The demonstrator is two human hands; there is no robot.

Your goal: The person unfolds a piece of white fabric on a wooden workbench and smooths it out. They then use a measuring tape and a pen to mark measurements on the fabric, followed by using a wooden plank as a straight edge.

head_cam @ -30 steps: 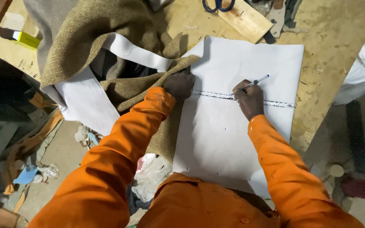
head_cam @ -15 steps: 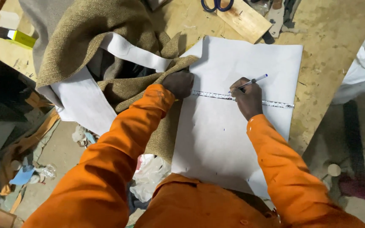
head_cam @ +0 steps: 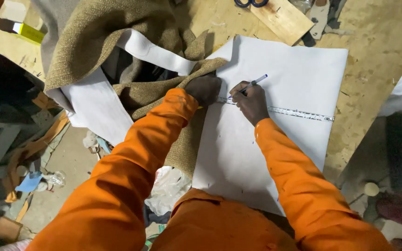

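**Pen moves left along the ruler**

Leftward along the clear plastic ruler (head_cam: 298,112) the right hand (head_cam: 251,101) has slid, fingers pinched on a slim blue-capped pen (head_cam: 252,84). Its tip meets the large white paper sheet (head_cam: 284,69) on the plywood worktop (head_cam: 373,79). Just beside it, the left hand (head_cam: 204,89) presses down the ruler's end, fingers curled, at the edge of coarse brown woven fabric (head_cam: 112,28).

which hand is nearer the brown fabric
Left. The left hand presses down right at the edge of the brown fabric, touching it. The right hand sits farther out on the white sheet, holding a pen.
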